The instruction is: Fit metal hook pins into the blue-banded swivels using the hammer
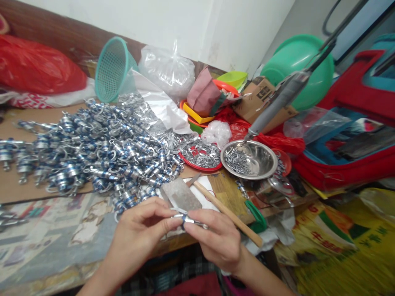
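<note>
Both my hands pinch one small silver and blue metal fitting (184, 218) just above the table's front edge. My left hand (142, 226) grips its left end between thumb and fingertips. On the right end, my right hand (216, 234) closes with thumb and fingers, and a thin metal tip sticks out past them. Behind the fingers lies a grey metal block (180, 195). A hammer with a wooden handle (228, 213) lies to its right. Left of my hands spreads a big pile of similar silver and blue fittings (101, 148).
A red tray of small metal parts (200, 166) and a steel bowl with pins (265, 162) stand behind. A grey hand tool (277, 102) hangs over the bowl. Green basket (111, 70), plastic bags and a green basin (317, 70) line the back. Yellow sacks (345, 246) lie right.
</note>
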The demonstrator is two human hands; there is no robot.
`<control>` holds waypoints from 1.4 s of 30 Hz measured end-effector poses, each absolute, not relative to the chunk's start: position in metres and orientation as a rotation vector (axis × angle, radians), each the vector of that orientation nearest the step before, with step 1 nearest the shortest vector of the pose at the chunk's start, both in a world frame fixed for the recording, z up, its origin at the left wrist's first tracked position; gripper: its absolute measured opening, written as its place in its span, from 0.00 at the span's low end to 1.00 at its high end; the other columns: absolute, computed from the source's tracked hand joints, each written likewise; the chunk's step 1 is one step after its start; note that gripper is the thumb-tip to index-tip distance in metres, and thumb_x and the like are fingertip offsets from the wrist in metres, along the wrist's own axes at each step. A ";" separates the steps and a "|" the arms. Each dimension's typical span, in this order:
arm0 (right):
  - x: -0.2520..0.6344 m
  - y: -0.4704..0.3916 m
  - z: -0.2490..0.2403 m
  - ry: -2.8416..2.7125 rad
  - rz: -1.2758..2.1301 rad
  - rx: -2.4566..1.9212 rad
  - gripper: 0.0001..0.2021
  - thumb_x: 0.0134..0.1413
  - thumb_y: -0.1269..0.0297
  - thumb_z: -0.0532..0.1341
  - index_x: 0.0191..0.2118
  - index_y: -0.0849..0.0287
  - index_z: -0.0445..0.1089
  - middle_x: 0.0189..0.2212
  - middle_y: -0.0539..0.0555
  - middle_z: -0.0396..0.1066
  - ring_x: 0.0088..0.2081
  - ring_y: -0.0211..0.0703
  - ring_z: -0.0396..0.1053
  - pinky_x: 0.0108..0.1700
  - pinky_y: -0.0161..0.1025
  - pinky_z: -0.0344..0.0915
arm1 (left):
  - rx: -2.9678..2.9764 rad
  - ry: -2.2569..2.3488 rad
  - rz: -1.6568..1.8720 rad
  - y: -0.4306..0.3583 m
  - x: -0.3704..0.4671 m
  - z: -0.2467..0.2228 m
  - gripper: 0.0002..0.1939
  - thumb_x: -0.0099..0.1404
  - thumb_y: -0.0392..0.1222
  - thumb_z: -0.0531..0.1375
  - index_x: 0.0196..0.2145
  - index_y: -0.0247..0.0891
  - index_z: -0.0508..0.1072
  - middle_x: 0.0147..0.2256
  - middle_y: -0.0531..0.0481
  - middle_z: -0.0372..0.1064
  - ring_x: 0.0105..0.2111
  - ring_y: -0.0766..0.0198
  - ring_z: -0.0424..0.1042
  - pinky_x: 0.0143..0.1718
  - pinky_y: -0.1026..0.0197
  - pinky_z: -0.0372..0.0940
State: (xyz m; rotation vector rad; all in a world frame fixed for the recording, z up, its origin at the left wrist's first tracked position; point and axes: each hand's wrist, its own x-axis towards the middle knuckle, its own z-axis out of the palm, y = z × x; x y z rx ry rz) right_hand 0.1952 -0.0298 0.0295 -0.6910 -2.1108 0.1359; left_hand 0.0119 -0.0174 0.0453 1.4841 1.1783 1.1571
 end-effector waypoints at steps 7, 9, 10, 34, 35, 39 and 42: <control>0.192 -0.028 0.030 -2.073 0.250 -0.742 0.18 0.49 0.80 0.55 0.45 0.56 0.69 0.38 0.57 0.71 0.37 0.39 0.70 0.36 0.35 0.69 | 1.608 1.137 1.075 -0.014 0.004 0.047 0.04 0.49 0.39 0.63 0.19 0.43 0.75 0.28 0.50 0.72 0.35 0.59 0.71 0.37 0.62 0.63; 0.187 -0.028 0.031 -1.978 0.397 -0.774 0.16 0.48 0.79 0.57 0.42 0.57 0.71 0.36 0.56 0.72 0.35 0.38 0.71 0.35 0.34 0.69 | 1.530 1.111 1.008 -0.013 0.003 0.048 0.04 0.49 0.39 0.62 0.19 0.42 0.75 0.27 0.50 0.74 0.32 0.60 0.72 0.34 0.63 0.64; 0.184 -0.028 0.031 -1.928 0.475 -0.795 0.14 0.47 0.78 0.58 0.40 0.57 0.72 0.34 0.56 0.72 0.33 0.38 0.71 0.34 0.33 0.69 | 1.473 1.111 0.977 -0.012 0.004 0.048 0.04 0.49 0.39 0.63 0.18 0.41 0.75 0.26 0.51 0.74 0.29 0.61 0.72 0.32 0.64 0.65; 0.267 0.080 -0.009 -2.336 -0.101 -2.002 0.16 0.49 0.83 0.47 0.39 0.64 0.66 0.32 0.61 0.70 0.36 0.47 0.69 0.37 0.37 0.61 | 0.895 0.997 0.913 -0.002 0.010 0.016 0.39 0.46 0.36 0.64 0.52 0.39 0.50 0.27 0.55 0.67 0.29 0.65 0.70 0.31 0.63 0.65; 0.267 0.080 -0.008 -2.357 -0.105 -1.997 0.17 0.48 0.84 0.47 0.39 0.64 0.66 0.31 0.61 0.70 0.36 0.47 0.69 0.36 0.37 0.61 | 0.897 0.973 0.893 0.000 0.009 0.016 0.38 0.46 0.35 0.64 0.52 0.39 0.50 0.27 0.55 0.66 0.28 0.65 0.70 0.30 0.63 0.65; 0.269 0.080 -0.002 -2.409 -0.074 -1.922 0.17 0.43 0.83 0.51 0.40 0.66 0.65 0.34 0.62 0.70 0.38 0.49 0.68 0.37 0.38 0.61 | 0.898 0.909 0.812 0.010 0.004 0.013 0.40 0.45 0.33 0.65 0.52 0.40 0.48 0.27 0.56 0.65 0.26 0.66 0.69 0.27 0.62 0.65; 0.268 0.074 0.002 -2.394 -0.017 -1.833 0.16 0.44 0.80 0.54 0.41 0.65 0.66 0.36 0.60 0.70 0.38 0.45 0.68 0.39 0.37 0.62 | 0.897 0.926 0.824 0.014 0.002 0.012 0.42 0.41 0.30 0.66 0.51 0.41 0.49 0.26 0.58 0.64 0.26 0.67 0.68 0.28 0.63 0.64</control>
